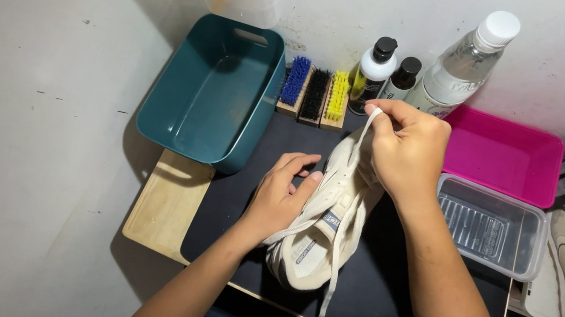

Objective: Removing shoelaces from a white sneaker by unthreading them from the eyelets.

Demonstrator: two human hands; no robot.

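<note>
A white sneaker [321, 222] lies mid-bench [168, 200] on a black mat [383, 290]. The left hand [279, 200] grips its side, fingers curled. The right hand [406, 152], at one o'clock, pinches a shoelace [367, 123]. A teal tub [214, 90] sits at ten o'clock.

I note an off-white shoe [321, 226] of smooth, leather-like upper with flat woven cloth lace [335, 267]. Teal tub [211, 89] and pink tray [505, 154]: smooth plastic, slight sheen. Black mat [383, 290] matt; board [166, 202] bare pale wood.
</note>
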